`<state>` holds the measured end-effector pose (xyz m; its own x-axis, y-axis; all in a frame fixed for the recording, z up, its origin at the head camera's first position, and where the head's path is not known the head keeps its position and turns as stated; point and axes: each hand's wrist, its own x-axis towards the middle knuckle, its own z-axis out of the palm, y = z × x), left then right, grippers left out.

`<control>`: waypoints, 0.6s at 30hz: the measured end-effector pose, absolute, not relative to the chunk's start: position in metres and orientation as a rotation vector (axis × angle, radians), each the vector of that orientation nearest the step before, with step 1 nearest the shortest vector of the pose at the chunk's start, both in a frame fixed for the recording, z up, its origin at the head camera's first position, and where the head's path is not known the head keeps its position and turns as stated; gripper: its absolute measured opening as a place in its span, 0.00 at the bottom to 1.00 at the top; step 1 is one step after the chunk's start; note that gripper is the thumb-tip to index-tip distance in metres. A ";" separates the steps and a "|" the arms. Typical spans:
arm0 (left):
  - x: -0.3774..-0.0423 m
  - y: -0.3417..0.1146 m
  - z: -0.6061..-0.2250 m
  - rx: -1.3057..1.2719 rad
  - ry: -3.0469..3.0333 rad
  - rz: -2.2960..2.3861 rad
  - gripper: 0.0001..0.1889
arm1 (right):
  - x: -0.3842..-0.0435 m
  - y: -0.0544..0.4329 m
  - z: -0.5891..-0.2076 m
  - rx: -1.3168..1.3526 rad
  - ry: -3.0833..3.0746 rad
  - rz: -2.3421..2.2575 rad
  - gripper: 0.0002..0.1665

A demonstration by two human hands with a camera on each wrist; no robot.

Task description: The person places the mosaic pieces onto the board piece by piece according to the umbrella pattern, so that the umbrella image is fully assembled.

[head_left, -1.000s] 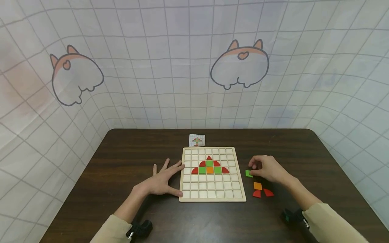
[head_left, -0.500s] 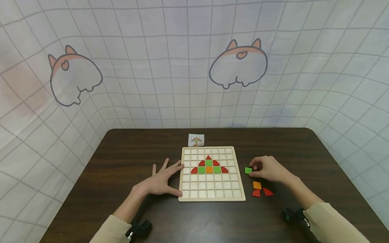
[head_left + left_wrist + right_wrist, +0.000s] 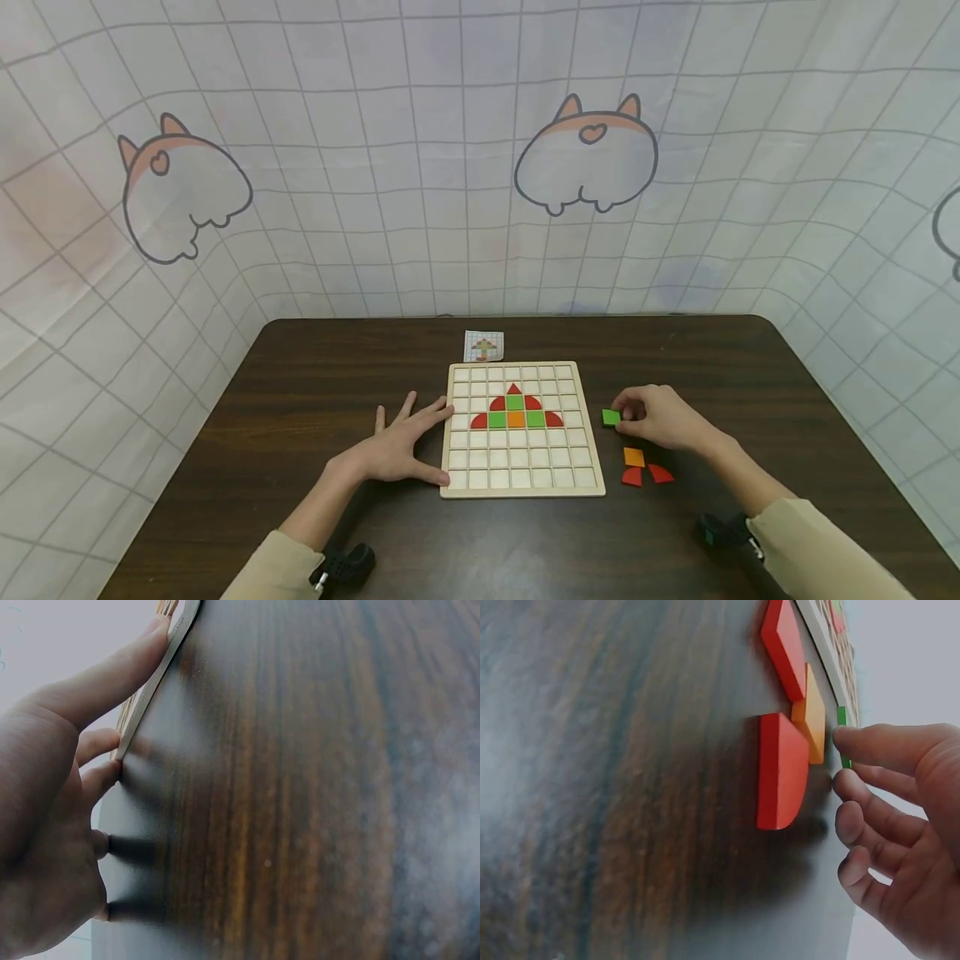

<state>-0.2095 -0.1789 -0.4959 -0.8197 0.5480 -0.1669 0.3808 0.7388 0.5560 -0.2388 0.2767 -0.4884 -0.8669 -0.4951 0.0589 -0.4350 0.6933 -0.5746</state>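
Observation:
A pale wooden grid board (image 3: 501, 460) holds red, green and orange pieces in a stepped pattern. My left hand (image 3: 393, 443) has its fingers spread, the thumb and fingertips touching the board's left edge; the left wrist view shows the thumb (image 3: 112, 679) against that edge. To the right of the board, my right hand (image 3: 663, 417) pinches a green square tile (image 3: 611, 417) between thumb and index finger, at or just above the table. In the right wrist view, the thumb partly covers the green tile (image 3: 843, 716), and the other fingers are curled.
Below the right hand lie an orange square tile (image 3: 633, 457) and two red quarter-round pieces, one left (image 3: 632, 477) and another right (image 3: 660, 474). A small printed pattern card (image 3: 483, 346) lies behind the board on the dark wooden table (image 3: 337, 358).
The green tile has shifted slightly away from me in my right hand's fingers and now looks a little tilted. My left hand stays at the board's edge.

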 end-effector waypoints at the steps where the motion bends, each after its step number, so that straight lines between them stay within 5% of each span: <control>1: -0.209 -0.179 -0.496 0.721 2.620 0.736 0.55 | -0.239 0.276 -0.488 -0.769 2.798 -0.915 0.09; 18: -0.210 -0.178 -0.496 0.705 2.627 0.733 0.55 | -0.239 0.241 -0.476 -0.830 2.751 -1.019 0.12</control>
